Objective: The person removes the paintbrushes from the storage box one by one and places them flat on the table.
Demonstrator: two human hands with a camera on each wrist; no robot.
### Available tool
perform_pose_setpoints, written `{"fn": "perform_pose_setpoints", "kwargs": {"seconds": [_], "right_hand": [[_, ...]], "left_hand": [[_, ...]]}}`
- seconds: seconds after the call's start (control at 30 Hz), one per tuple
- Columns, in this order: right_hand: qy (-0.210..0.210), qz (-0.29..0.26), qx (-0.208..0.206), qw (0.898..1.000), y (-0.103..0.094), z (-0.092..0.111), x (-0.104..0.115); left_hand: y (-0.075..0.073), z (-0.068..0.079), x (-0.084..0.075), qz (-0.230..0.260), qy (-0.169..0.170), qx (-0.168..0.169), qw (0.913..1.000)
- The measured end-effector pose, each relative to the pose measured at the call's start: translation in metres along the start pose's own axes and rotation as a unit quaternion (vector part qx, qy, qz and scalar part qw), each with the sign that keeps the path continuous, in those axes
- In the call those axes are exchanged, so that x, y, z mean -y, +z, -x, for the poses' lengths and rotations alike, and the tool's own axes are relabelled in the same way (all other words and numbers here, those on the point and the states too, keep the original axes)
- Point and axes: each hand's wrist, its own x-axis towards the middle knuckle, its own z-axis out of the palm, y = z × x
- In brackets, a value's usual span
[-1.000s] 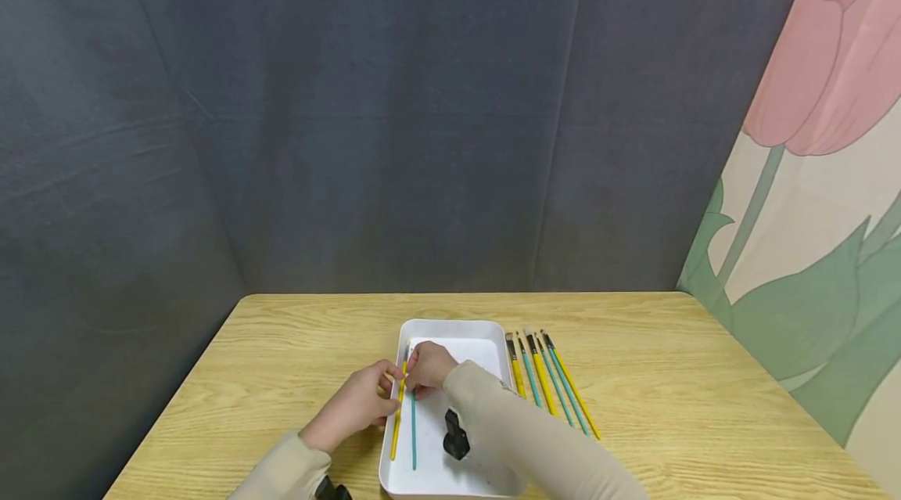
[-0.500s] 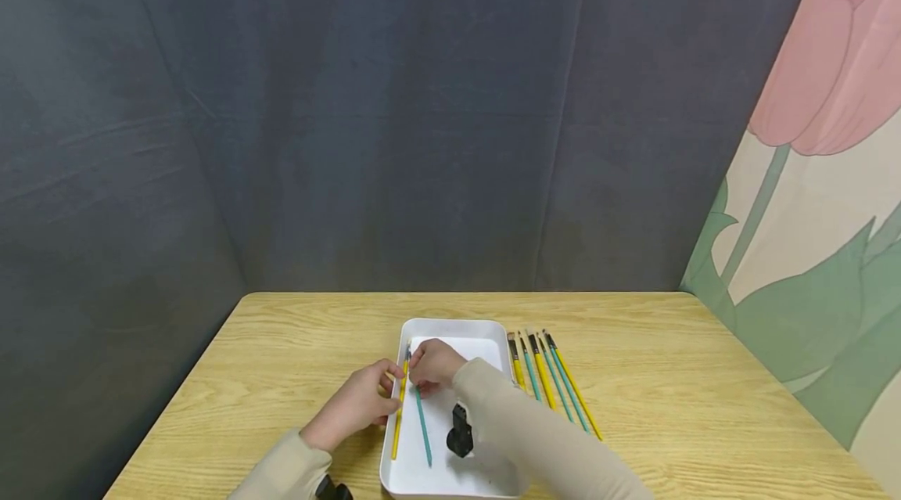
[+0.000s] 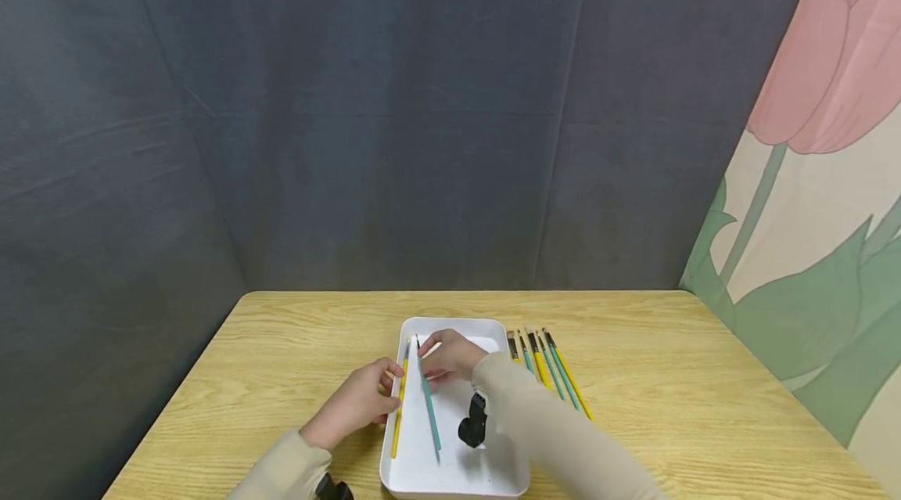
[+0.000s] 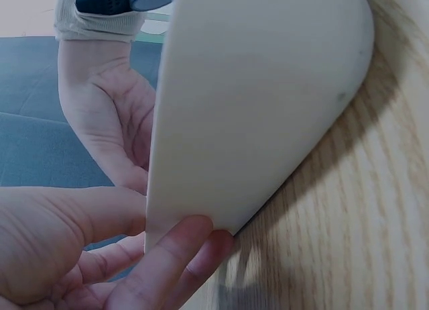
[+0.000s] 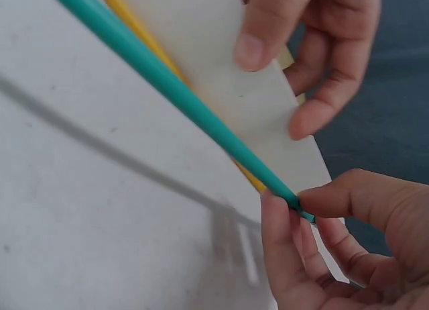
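Note:
A white tray (image 3: 493, 480) stands on the wooden table. My left hand (image 3: 362, 398) grips its left side wall, thumb over the inner face and fingers on the outside, as the right wrist view shows. Between thumb and fingertips, my right hand (image 3: 454, 357) pinches a teal paintbrush (image 5: 167, 92) near its bristle end. The brush is raised over the tray floor, slanting, and casts a shadow (image 5: 127, 156) there. Inside, along the left wall, lies a yellow paintbrush (image 3: 397, 426).
Several yellow and teal paintbrushes (image 3: 556, 371) lie side by side on the table (image 3: 669, 406), just right of the tray. A dark curtain (image 3: 422, 132) hangs behind the table. A wall with a painted tulip (image 3: 823, 70) is at right.
My right hand has lifted the teal paintbrush and moved it slightly right, away from the yellow one; its handle end has swung right. My left hand has stayed on the tray.

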Motion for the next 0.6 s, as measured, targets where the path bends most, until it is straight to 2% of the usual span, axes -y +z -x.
{"fn": "perform_pose_setpoints", "kwargs": {"seconds": [0.27,0.4,0.6], "right_hand": [[-0.011,-0.037,0.025,0.999,-0.023,0.018,0.007],[-0.024,-0.056,0.029,0.998,-0.042,0.028,0.005],[-0.044,-0.075,0.030,0.996,-0.076,0.046,-0.009]], "left_hand": [[0.002,0.001,-0.002,0.002,0.000,-0.003,1.0000],[0.002,0.000,-0.002,-0.006,-0.003,0.000,1.0000],[0.003,0.000,-0.002,-0.002,-0.011,0.005,0.9999]]}}
